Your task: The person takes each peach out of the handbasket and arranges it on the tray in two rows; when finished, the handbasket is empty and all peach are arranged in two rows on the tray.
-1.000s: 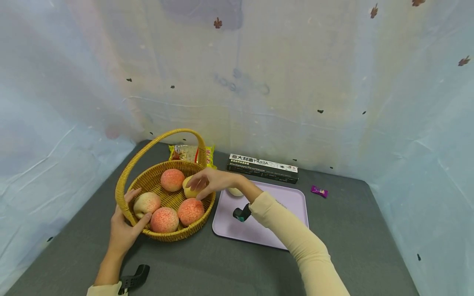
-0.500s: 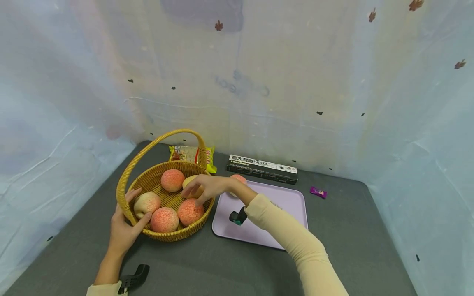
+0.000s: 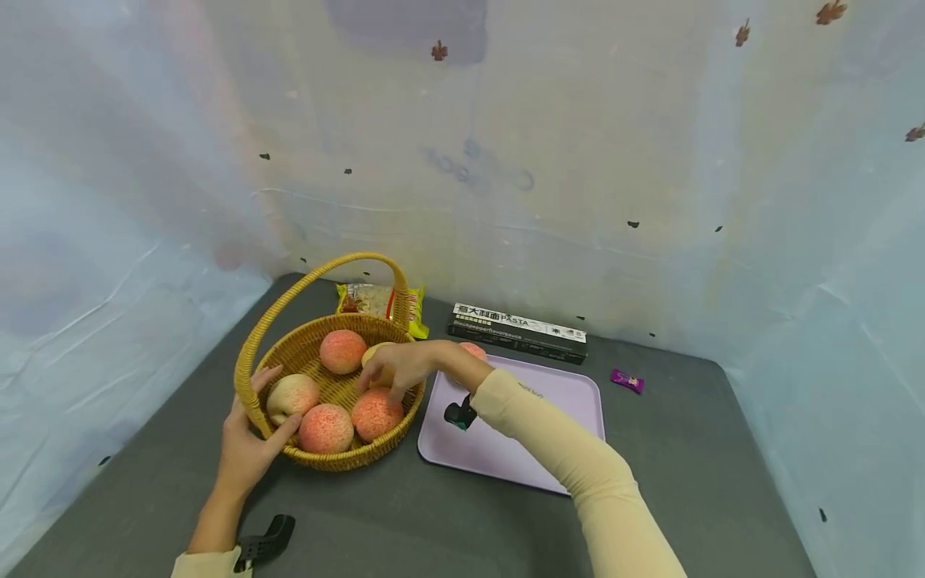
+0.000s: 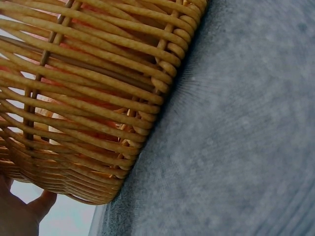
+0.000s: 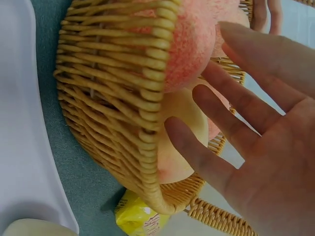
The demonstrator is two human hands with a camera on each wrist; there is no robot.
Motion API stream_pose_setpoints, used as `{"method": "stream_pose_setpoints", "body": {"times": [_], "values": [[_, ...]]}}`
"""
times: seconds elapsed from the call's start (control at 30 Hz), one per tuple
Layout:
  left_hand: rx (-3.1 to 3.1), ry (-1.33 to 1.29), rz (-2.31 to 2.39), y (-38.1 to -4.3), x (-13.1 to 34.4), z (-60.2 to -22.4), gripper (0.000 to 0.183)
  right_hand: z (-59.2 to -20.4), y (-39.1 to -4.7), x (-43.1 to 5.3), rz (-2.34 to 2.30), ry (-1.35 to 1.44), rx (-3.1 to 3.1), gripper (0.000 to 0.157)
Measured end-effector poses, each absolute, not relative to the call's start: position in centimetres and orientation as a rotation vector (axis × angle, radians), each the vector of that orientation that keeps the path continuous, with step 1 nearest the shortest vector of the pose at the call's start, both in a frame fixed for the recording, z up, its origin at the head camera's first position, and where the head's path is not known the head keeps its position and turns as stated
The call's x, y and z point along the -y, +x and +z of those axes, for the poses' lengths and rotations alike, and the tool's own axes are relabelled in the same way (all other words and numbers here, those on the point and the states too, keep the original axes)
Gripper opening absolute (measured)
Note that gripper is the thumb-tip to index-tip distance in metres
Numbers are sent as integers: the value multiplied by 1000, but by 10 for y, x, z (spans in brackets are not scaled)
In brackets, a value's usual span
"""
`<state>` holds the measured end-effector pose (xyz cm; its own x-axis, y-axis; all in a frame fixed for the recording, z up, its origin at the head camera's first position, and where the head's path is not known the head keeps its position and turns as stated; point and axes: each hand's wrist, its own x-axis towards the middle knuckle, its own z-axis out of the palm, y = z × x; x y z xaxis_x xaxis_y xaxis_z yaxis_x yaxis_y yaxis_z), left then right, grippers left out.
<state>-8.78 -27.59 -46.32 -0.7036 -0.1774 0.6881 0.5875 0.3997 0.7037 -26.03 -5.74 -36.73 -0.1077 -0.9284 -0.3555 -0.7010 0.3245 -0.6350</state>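
Note:
A wicker basket [image 3: 340, 461] with an arched handle holds several peaches. My left hand [image 3: 244, 445] grips its left rim, the thumb reaching inside beside a pale peach [image 3: 292, 396] and a red peach [image 3: 326, 429]. Over the basket's right side, my right hand [image 3: 405, 367] has its fingers spread and pointing down. In the right wrist view, those fingers are close over a pale yellow peach [image 5: 182, 128] and a red one [image 5: 189, 49], with nothing held. Another red peach [image 3: 343, 352] lies toward the back of the basket.
Right of the basket is a lilac tray [image 3: 499, 437], with a peach [image 3: 473, 350] at its back left, partly hidden by my right arm. Behind stand a black pasta box [image 3: 517, 333] and a yellow noodle packet [image 3: 370, 299]. A purple candy [image 3: 627, 381] lies farther right.
My right hand has shifted slightly and its fingers have dipped toward the peaches. The peach on the tray shows more from behind the arm. My left hand keeps its hold on the basket.

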Motion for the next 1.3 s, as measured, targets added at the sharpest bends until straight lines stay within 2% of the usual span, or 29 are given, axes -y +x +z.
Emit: {"method": "stream_pose_setpoints", "body": {"times": [0.33,0.57,0.93,1.3], "values": [[1952,-343,-1347,-87,279,-460,71,-370,-254,73,-198,-1484,-1855,68],[1950,-342,-1339,-85,281,-460,71,-370,-247,84,-35,-1481,-1890,64],[1970,-344,-1341,-89,278,-460,75,-366,-241,94,107,-1352,-1880,70],[1973,-314,-1352,-90,278,-463,74,-367,-246,106,168,-1333,-1799,69]]}}
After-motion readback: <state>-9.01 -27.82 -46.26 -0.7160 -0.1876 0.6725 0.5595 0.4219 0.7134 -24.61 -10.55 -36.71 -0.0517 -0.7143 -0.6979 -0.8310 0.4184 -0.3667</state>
